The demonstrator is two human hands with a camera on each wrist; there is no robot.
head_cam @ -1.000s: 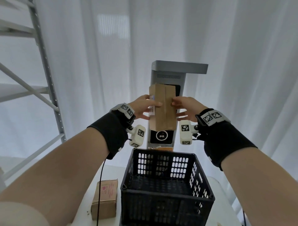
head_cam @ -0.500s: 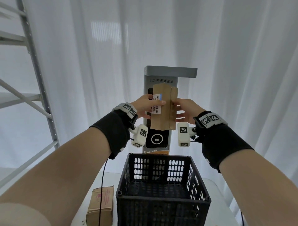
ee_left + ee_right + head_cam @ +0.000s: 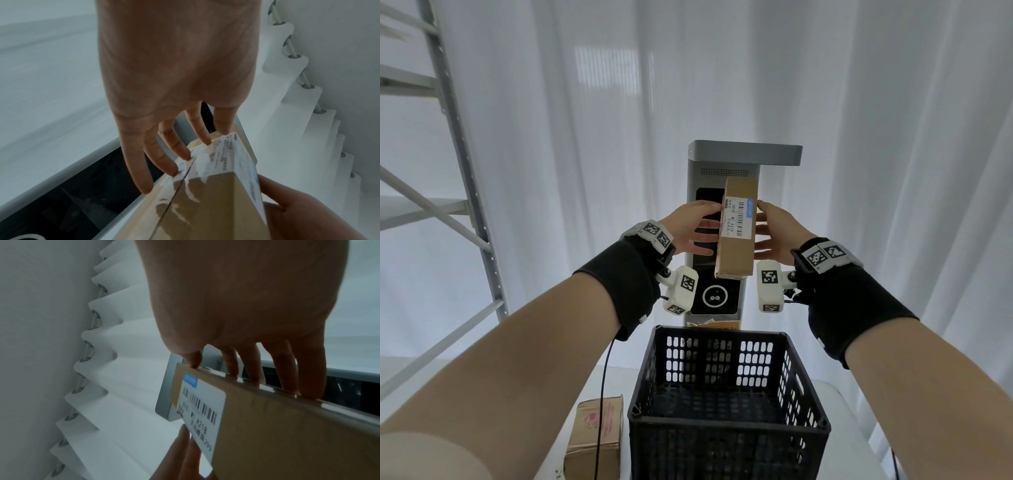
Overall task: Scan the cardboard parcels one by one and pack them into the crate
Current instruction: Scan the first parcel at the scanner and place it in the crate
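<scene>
A narrow cardboard parcel [image 3: 735,246] stands upright in the air in front of the grey scanner [image 3: 722,161], above the black crate [image 3: 726,421]. Its white barcode label [image 3: 739,219] faces me. My left hand [image 3: 693,226] presses its left side and my right hand [image 3: 774,229] its right side. The left wrist view shows straight left fingertips [image 3: 144,186] on the taped face of the parcel [image 3: 205,203]. Straight right fingers [image 3: 308,369] touch the parcel [image 3: 287,426] along its far edge in the right wrist view. A second parcel [image 3: 595,431] lies on the table, left of the crate.
The scanner's dark screen [image 3: 717,298] is just behind the parcel. A metal shelf frame [image 3: 465,171] stands at the left. White curtains hang behind everything. A black cable [image 3: 602,394] drops from my left wrist across the second parcel. The crate's inside looks dark.
The parcel has been turned between my hands: a second ago its plain taped face was towards me, now the barcode label faces me. My thumbs no longer reach across its front.
</scene>
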